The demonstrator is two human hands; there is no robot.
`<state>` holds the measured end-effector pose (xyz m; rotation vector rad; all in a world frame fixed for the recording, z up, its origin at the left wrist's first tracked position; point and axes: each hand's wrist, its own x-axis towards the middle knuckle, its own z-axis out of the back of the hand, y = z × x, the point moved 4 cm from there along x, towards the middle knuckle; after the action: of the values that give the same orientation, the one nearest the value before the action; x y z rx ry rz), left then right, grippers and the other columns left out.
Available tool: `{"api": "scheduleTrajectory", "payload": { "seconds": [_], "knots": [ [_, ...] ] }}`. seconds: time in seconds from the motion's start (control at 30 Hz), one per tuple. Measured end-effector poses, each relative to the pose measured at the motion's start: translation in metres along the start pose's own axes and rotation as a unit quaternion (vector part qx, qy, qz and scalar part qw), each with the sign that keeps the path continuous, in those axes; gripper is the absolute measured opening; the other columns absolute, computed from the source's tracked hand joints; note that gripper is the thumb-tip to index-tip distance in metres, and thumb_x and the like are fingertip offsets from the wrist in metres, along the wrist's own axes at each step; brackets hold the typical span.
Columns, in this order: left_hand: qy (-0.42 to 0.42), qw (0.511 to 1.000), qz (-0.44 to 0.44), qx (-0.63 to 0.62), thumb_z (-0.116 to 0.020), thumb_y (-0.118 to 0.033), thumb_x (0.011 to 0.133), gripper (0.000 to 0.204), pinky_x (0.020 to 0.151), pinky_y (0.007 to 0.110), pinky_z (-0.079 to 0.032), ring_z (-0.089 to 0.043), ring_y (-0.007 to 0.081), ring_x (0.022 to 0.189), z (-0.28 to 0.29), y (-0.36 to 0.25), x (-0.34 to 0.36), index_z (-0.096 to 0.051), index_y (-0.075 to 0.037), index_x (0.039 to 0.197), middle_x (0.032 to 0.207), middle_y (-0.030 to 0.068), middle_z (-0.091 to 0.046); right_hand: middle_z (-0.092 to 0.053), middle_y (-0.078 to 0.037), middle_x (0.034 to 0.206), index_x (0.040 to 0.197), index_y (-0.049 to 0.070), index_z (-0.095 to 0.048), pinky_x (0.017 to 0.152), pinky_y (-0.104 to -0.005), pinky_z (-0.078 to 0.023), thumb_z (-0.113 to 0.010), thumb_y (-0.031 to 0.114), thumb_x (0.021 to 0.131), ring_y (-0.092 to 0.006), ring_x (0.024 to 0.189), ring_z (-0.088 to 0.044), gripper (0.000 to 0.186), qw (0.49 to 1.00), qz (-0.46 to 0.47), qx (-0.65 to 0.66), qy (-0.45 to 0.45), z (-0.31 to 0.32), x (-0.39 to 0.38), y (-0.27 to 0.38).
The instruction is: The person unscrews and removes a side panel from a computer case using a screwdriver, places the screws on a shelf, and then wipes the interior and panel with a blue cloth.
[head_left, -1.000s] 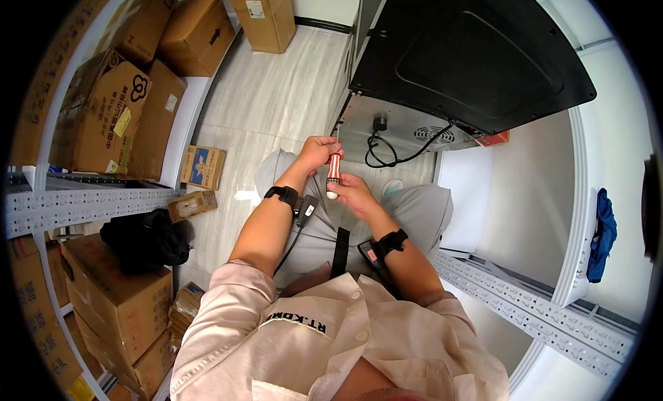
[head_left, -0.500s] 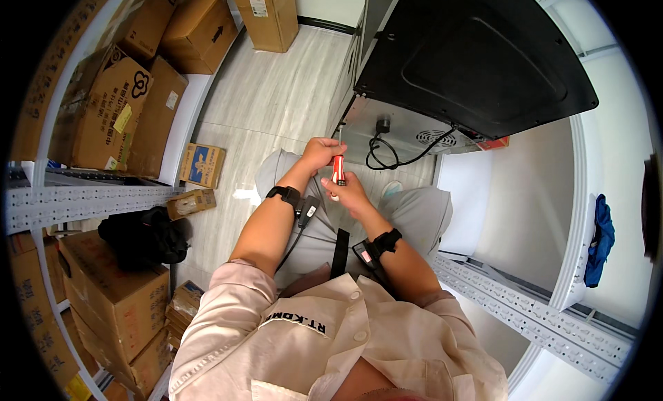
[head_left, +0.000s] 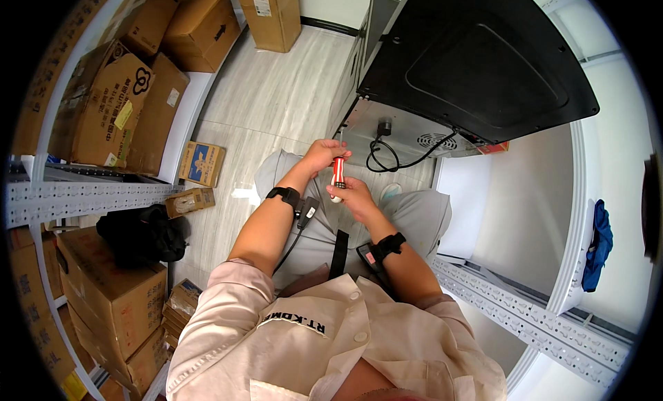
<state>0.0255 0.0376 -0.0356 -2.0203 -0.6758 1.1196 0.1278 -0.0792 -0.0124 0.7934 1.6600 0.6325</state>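
A screwdriver with a red and white handle (head_left: 338, 174) stands nearly upright in front of my knees. My left hand (head_left: 323, 154) grips its upper part, near the thin shaft that points up toward the black appliance (head_left: 476, 62). Below it my right hand (head_left: 352, 196) wraps the lower end of the handle. The tip is close to the appliance's grey back panel (head_left: 400, 135), beside a black power cord (head_left: 387, 156). Both wrists carry black bands with small devices.
Cardboard boxes (head_left: 124, 104) fill the white metal shelving (head_left: 76, 194) on the left. A black bag (head_left: 141, 232) lies on the shelf, and a small blue box (head_left: 200, 163) sits on the pale floor. A white rack (head_left: 525, 311) with a blue cloth (head_left: 595, 243) runs along the right.
Both hands with the screwdriver stay in nearly the same place; the view has shifted slightly, with the appliance a little closer to the hands.
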Motion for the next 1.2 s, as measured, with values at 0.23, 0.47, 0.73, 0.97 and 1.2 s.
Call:
{"api": "scheduleTrajectory", "payload": {
  "seconds": [0.23, 0.47, 0.73, 0.97, 1.2],
  "knots": [
    [-0.089, 0.989, -0.002, 0.118, -0.075, -0.015, 0.084, 0.040, 0.064, 0.031, -0.057, -0.068, 0.0167, 0.077, -0.001, -0.009, -0.006, -0.060, 0.010, 0.113, 0.089, 0.0113, -0.069, -0.061, -0.003, 0.087, 0.101, 0.005, -0.053, 0.070, -0.0267, -0.050, -0.080, 0.021, 0.080, -0.0115, 0.076, -0.059, 0.038, 0.992, 0.011, -0.086, -0.094, -0.003, 0.007, -0.004],
    [-0.067, 0.997, -0.017, 0.037, -0.067, -0.010, 0.090, 0.030, 0.068, 0.030, -0.057, -0.069, 0.0189, 0.078, 0.006, 0.003, 0.002, -0.060, 0.005, 0.115, 0.090, 0.0129, -0.069, -0.061, -0.010, 0.102, 0.120, 0.002, -0.047, 0.082, -0.0351, -0.055, -0.066, 0.014, 0.090, -0.0203, 0.090, -0.064, 0.037, 0.988, -0.035, 0.152, 0.021, -0.011, -0.005, 0.004],
    [-0.019, 1.000, 0.010, 0.001, -0.053, -0.006, 0.097, 0.025, 0.076, 0.031, -0.057, -0.069, 0.0199, 0.089, 0.002, 0.002, 0.005, -0.058, 0.002, 0.120, 0.099, 0.0138, -0.070, -0.062, -0.003, 0.097, 0.112, 0.003, -0.057, 0.074, -0.0271, -0.050, -0.065, 0.008, 0.090, -0.0128, 0.084, -0.061, 0.024, 0.995, 0.005, 0.095, 0.040, -0.002, 0.000, -0.005],
    [-0.070, 0.997, -0.009, 0.016, -0.067, -0.013, 0.089, 0.035, 0.069, 0.029, -0.055, -0.065, 0.0147, 0.076, -0.002, -0.012, -0.005, -0.059, -0.001, 0.121, 0.092, 0.0083, -0.068, -0.057, 0.001, 0.081, 0.096, 0.006, -0.056, 0.063, -0.0249, -0.044, -0.075, 0.019, 0.084, -0.0086, 0.073, -0.055, 0.026, 0.998, 0.025, -0.060, -0.017, -0.006, 0.003, 0.001],
    [-0.103, 0.993, -0.032, 0.054, -0.076, -0.010, 0.081, 0.038, 0.064, 0.027, -0.054, -0.062, 0.0118, 0.071, 0.003, -0.011, -0.002, -0.062, 0.000, 0.115, 0.086, 0.0056, -0.066, -0.059, -0.006, 0.096, 0.104, 0.005, -0.052, 0.072, -0.0309, -0.053, -0.072, 0.019, 0.086, -0.0139, 0.080, -0.061, 0.031, 0.998, -0.021, 0.025, -0.053, -0.014, -0.001, 0.001]
  ]
}}
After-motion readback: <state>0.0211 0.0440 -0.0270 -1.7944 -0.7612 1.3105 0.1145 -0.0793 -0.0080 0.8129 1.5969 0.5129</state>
